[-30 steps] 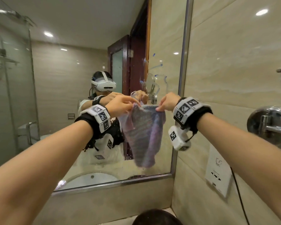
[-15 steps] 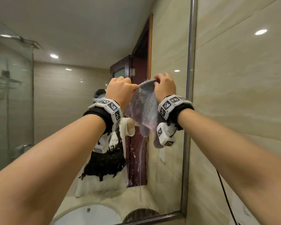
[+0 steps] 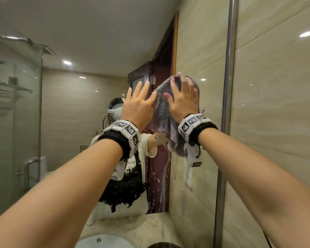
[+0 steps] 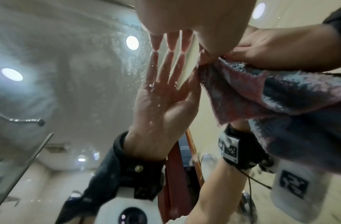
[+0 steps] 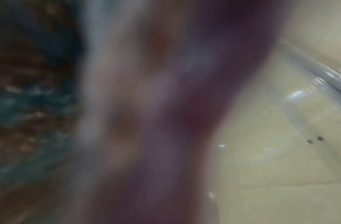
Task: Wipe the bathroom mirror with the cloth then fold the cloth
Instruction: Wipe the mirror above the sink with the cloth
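Observation:
The purple and blue cloth [image 3: 161, 111] lies flat against the bathroom mirror [image 3: 82, 108], high up near its right edge. My right hand [image 3: 184, 97] presses it to the glass with straight fingers, the tips at the cloth's top edge. My left hand [image 3: 138, 102] is spread flat on the glass just left of the cloth, its forefinger touching the cloth's left edge. In the left wrist view the left fingertips [image 4: 169, 44] meet their reflection and the cloth [image 4: 261, 94] hangs to the right. Blurred cloth [image 5: 146, 106] fills the right wrist view. Water drops dot the mirror.
The mirror's metal frame [image 3: 226, 122] runs upright just right of my right hand, with beige wall tiles [image 3: 276, 104] beyond it. A white sink [image 3: 104, 242] shows at the bottom of the mirror, and a dark round object [image 3: 161, 245] sits at the lower edge.
Both hands were pinching the cloth's top edge in the air in front of the mirror. They have risen, opened flat, and the cloth is now pressed to the glass.

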Demonstrator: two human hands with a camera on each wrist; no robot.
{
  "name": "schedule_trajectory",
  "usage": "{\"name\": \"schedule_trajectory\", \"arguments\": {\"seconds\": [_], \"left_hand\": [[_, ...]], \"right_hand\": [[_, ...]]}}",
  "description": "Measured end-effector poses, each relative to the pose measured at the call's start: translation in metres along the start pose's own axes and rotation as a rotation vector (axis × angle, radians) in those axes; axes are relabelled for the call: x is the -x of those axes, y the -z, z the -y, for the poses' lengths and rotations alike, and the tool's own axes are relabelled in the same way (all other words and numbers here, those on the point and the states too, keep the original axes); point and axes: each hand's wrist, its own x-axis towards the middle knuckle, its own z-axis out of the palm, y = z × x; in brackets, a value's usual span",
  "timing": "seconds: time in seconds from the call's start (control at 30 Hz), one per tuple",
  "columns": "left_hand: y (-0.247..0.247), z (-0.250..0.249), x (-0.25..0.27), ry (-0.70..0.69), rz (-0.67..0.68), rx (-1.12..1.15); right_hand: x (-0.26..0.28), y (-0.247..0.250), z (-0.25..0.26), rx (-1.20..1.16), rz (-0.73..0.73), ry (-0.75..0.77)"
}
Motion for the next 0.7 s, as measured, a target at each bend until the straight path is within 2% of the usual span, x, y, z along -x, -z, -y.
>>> {"name": "schedule_trajectory", "arguments": {"seconds": [0.07, 0.2, 0.37, 0.57, 0.7], "left_hand": [[-0.001, 0.001, 0.004, -0.011, 0.008, 0.049], [-0.009, 0.005, 0.011, 0.037, -0.008, 0.15], [-0.021, 0.007, 0.032, 0.073, 0.025, 0.079], [-0.022, 0.006, 0.037, 0.1, 0.016, 0.067], [-0.023, 0.004, 0.038, 0.105, -0.008, 0.048]], "right_hand": [[-0.002, -0.002, 0.001, 0.031, 0.051, -0.008], [-0.009, -0.013, 0.003, -0.051, 0.226, -0.059], [-0.008, -0.018, -0.007, -0.025, 0.236, -0.089], [0.011, -0.014, -0.067, -0.031, 0.245, -0.366], [0.021, -0.013, -0.071, 0.05, 0.24, -0.382]]}}
